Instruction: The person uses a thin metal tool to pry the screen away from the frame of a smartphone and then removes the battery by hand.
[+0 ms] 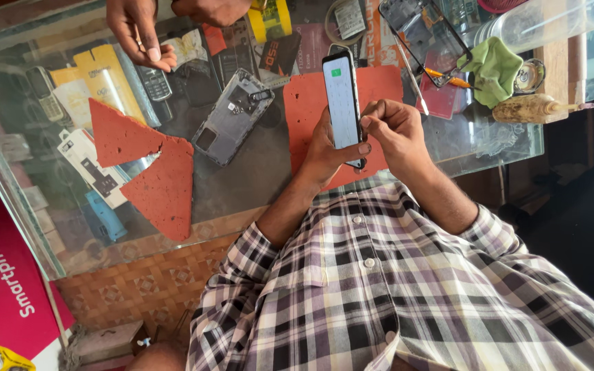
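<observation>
phone [342, 103] stood upright in the left hand [324, 150], its lit pale screen facing the camera, with a small green patch near the top. the left hand was clenched around the lower part of the phone from behind, thumb lying across the bottom of the screen. the right hand [394, 127] was curled tight, its fingertips pressed together against the phone's right edge; whether they pinched anything small could not be told. the phone was held above a red mat [383, 82] on the glass counter [242, 199], close in front of the person's checked shirt [379, 288].

just left of the mat lay a grey phone back shell [232, 117], inner side up. further left lay a torn red mat piece [152, 172]. at the top edge, another person's hand [139, 34] reached down over the counter, fingers bent near a dark keypad phone [154, 84]. to the right sat an empty phone frame [424, 34], a crumpled green cloth [493, 65] and a wooden-handled tool [531, 108], well apart from the hands.
</observation>
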